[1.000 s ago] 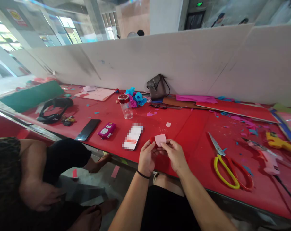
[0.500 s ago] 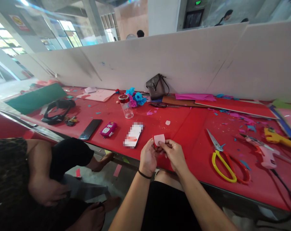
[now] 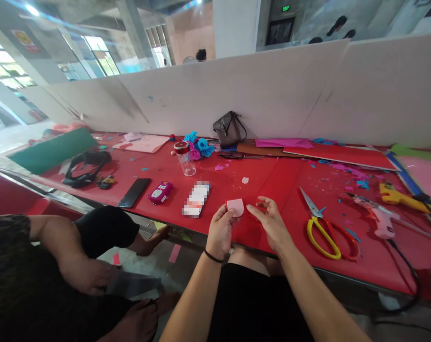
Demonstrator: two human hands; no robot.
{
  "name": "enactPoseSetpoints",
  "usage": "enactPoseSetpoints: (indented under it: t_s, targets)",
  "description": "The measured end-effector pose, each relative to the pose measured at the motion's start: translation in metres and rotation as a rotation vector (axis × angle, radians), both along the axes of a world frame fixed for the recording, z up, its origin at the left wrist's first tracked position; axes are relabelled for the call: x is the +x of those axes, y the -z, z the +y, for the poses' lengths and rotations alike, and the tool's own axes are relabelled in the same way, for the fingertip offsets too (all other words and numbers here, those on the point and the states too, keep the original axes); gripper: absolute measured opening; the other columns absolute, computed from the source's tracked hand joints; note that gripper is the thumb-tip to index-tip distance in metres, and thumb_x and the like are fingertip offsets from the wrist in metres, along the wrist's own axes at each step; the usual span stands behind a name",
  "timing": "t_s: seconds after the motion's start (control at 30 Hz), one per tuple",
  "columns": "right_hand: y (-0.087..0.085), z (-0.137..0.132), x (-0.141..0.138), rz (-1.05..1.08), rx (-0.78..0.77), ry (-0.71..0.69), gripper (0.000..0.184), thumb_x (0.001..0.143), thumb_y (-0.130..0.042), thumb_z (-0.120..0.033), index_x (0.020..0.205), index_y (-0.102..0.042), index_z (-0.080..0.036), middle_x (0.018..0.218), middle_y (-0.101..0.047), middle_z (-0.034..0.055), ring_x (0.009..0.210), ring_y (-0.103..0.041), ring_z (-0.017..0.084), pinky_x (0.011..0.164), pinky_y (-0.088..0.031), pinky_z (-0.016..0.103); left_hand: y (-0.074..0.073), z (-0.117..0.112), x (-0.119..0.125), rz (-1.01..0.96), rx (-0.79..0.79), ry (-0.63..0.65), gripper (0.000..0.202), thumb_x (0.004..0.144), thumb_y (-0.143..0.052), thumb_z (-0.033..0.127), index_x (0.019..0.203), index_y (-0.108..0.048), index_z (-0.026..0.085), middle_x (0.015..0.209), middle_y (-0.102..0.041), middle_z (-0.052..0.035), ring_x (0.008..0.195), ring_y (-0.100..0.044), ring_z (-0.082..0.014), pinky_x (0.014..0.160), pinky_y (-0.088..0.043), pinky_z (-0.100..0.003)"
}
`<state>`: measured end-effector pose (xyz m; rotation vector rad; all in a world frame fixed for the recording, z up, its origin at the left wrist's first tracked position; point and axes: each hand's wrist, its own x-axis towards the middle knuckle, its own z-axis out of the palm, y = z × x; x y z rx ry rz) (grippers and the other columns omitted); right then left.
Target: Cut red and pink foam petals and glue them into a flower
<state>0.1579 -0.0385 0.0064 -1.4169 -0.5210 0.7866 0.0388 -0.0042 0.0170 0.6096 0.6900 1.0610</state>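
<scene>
My left hand (image 3: 220, 230) pinches a small pink paper piece (image 3: 235, 207) with a red edge, held just above the near edge of the red table (image 3: 258, 183). My right hand (image 3: 270, 223) hovers a little to the right of it, fingers spread and empty, no longer touching the paper. A black band circles my left wrist. Yellow and red scissors (image 3: 324, 225) lie on the table to the right of my right hand.
A pink glue gun (image 3: 374, 216) and a yellow one (image 3: 402, 197) lie at the right. A phone (image 3: 134, 192), pink device (image 3: 160, 192), glass jar (image 3: 185, 159), paper flowers (image 3: 199, 145) and brown bag (image 3: 228, 129) sit further back. Another person (image 3: 54, 266) sits at my left.
My right hand has let go of the pink paper piece and opened, moving slightly right. My left hand still holds the paper. The view shifted a little.
</scene>
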Motion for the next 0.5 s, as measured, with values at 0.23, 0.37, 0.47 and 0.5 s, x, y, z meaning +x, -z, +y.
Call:
enactPoseSetpoints:
  t_s: [0.23,0.37,0.47,0.5]
  targets:
    - [-0.004,-0.007,-0.002,0.315,0.100,-0.181,0.038,0.052,-0.084,-0.033,0.080,-0.061,-0.022,0.081,-0.068,-0.0022,0.071,-0.059,0.014,0.063,-0.042,0.025,-0.002,-0.004,0.001,0.021,0.074,0.044,0.022,0.061,-0.077,0.024,0.079,-0.070,0.014,0.079,-0.071,-0.0042,0.082,-0.066,-0.0174,0.084,-0.047,-0.029]
    - [0.002,-0.012,-0.004,0.297,0.125,-0.148,0.034,0.050,-0.084,-0.027,0.077,-0.065,-0.021,0.075,-0.070,-0.0026,0.068,-0.058,0.013,0.061,-0.041,0.024,-0.002,-0.007,0.000,0.016,0.060,0.089,0.025,0.059,-0.078,0.023,0.081,-0.070,0.014,0.080,-0.072,-0.0044,0.082,-0.066,-0.0178,0.086,-0.047,-0.029]
    - [0.003,-0.017,-0.004,0.303,0.126,-0.153,0.031,0.050,-0.083,-0.026,0.077,-0.068,-0.020,0.073,-0.071,-0.0025,0.066,-0.058,0.013,0.060,-0.041,0.024,-0.002,-0.010,-0.002,0.021,0.044,0.106,0.026,0.058,-0.079,0.023,0.080,-0.069,0.014,0.080,-0.072,-0.0051,0.081,-0.067,-0.0187,0.086,-0.048,-0.032]
    - [0.003,-0.019,-0.004,0.307,0.124,-0.151,0.031,0.050,-0.083,-0.026,0.077,-0.069,-0.020,0.072,-0.071,-0.0023,0.066,-0.058,0.013,0.060,-0.041,0.024,-0.001,-0.011,-0.002,0.023,0.041,0.114,0.027,0.058,-0.079,0.023,0.081,-0.069,0.014,0.080,-0.072,-0.0054,0.081,-0.067,-0.0189,0.086,-0.049,-0.032]
